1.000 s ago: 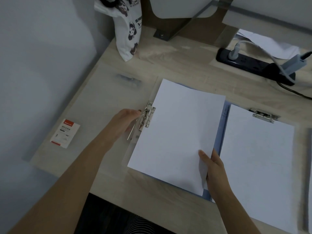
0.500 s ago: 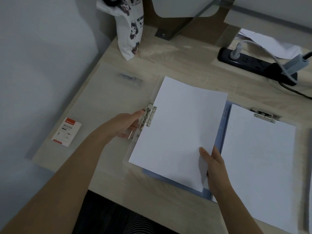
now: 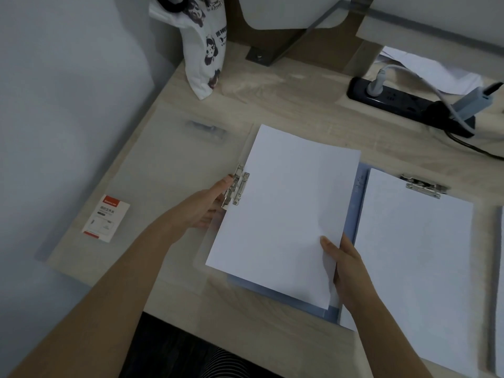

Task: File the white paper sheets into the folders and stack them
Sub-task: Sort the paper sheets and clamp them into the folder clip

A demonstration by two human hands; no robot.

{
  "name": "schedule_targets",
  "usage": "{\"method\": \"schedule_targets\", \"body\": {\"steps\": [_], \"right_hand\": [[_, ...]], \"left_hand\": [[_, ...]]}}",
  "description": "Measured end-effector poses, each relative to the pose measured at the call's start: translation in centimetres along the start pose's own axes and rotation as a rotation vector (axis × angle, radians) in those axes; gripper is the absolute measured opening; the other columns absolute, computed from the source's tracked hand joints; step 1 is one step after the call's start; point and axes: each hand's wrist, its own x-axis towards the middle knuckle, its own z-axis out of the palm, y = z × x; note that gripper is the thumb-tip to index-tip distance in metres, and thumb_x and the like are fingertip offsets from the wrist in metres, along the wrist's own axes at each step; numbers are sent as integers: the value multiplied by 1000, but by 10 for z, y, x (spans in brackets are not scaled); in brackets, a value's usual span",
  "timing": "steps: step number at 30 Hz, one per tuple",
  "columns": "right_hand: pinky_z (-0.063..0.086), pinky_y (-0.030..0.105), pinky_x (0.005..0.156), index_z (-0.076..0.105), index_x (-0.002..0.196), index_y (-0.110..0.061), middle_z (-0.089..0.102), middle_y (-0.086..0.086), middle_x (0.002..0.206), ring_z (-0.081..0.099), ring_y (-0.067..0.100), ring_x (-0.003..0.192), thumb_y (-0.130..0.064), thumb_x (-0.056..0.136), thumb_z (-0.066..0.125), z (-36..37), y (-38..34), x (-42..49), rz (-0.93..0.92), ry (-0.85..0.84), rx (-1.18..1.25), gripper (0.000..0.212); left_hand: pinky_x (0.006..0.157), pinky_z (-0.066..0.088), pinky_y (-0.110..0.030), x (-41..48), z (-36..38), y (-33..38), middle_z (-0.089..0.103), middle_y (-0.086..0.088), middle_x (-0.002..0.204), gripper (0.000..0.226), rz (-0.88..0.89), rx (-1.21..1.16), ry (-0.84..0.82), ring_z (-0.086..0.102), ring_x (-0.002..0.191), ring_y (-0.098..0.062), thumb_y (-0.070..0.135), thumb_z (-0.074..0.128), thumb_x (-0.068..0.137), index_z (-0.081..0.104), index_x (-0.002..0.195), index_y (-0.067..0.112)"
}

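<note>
Here, white sheet [image 3: 281,208] between hands, right hand [image 3: 346,268] pinching its edge (thumb atop), left hand [image 3: 204,205] holding clip [image 3: 236,188].

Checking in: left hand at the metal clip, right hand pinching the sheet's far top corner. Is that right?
Not quite: the head view shows the right hand holding the white sheet at its near right corner. The left hand is at the metal clip.

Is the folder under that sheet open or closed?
Open: its clear cover lies spread flat on the desk to the left, and the white sheet is held over its blue back.
</note>
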Motion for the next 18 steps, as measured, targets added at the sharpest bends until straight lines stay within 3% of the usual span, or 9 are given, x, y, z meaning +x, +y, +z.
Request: {"method": "schedule_targets", "body": {"steps": [3,6,9,14,18], "right_hand": [[54,17,60,59,107,-32,69,-10,99,68,8,83,-15,93,50,-1,0,0,-2,4,1,23],[55,17,59,59,110,-31,69,-8,102,70,6,80,-15,93,50,0,1,-1,-11,-4,11,25],[55,27,75,58,114,-30,67,-3,113,66,15,97,-15,93,50,1,2,-2,-20,8,26,27],[52,31,80,53,126,-23,65,2,118,62,22,104,-16,93,50,2,2,-3,-16,14,27,34],[51,35,86,52,129,-22,64,3,121,61,24,107,-18,93,50,2,2,-2,-12,15,18,36]], "left_hand": [[98,43,-37,3,-2,-3,63,-1,120,85,-19,-29,10,58,113,-19,83,40,59,57,117,23],[90,44,-34,4,-2,-3,63,0,118,76,-9,-44,9,59,109,-17,83,39,65,59,110,25],[91,43,-33,7,-1,-4,62,-2,121,81,-16,-31,12,58,112,-18,82,38,70,56,120,21],[89,43,-32,3,0,-4,64,0,117,61,3,-3,2,58,110,-18,67,44,80,58,118,20],[100,44,-36,0,2,-11,68,2,110,35,90,-19,6,62,106,-16,48,49,89,64,107,24]]}}
